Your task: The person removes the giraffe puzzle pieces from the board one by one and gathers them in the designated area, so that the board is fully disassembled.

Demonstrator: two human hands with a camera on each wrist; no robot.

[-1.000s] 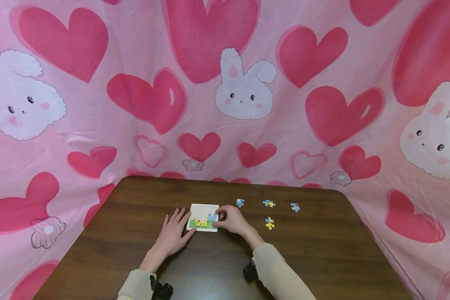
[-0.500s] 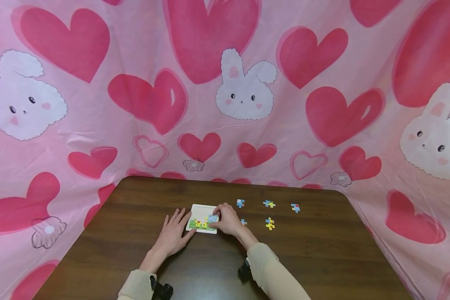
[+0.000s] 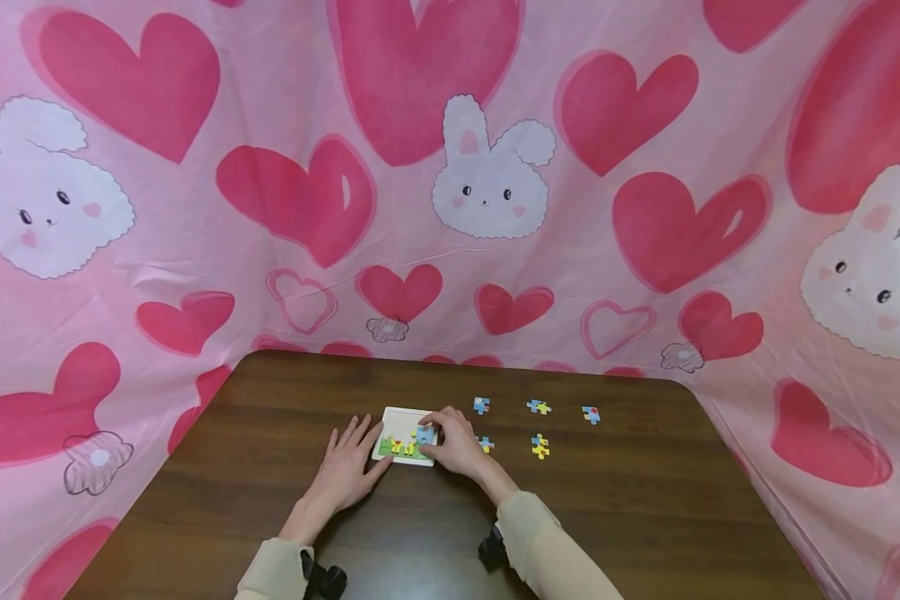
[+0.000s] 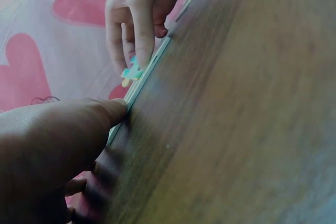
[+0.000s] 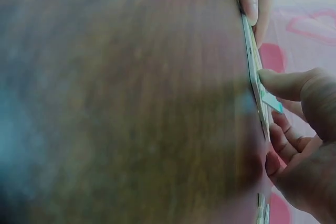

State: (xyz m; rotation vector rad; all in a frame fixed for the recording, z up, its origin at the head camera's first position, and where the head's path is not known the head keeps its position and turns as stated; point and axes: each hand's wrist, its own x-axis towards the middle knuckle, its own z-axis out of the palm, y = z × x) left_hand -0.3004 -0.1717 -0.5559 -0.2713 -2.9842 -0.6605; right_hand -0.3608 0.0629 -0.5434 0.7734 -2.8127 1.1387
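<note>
A small white-rimmed jigsaw tray [image 3: 399, 419] lies on the table, its lower part filled with pieces showing green grass and yellow figures. My left hand [image 3: 347, 465] rests flat beside it, fingers straight, with the thumb at the tray's lower left corner. Over the tray's right side my right hand [image 3: 453, 442] pinches a blue jigsaw piece [image 3: 425, 434] between thumb and fingers. In the left wrist view this jigsaw piece [image 4: 132, 72] stands tilted above the tray. The right wrist view shows the thumb [image 5: 283, 84] at the tray's edge, with part of the piece beyond it.
Several loose jigsaw pieces lie right of the tray, among them a blue one [image 3: 482, 406], a yellow one [image 3: 540, 447] and one with a red spot [image 3: 591, 415]. A blue piece [image 3: 486, 444] is partly behind my right wrist. A pink heart-and-rabbit cloth [image 3: 487, 275] hangs behind the table.
My right hand has shifted slightly left over the tray, uncovering a loose blue piece behind its wrist. The pinched piece shows more between the fingers. My left hand has stayed put.
</note>
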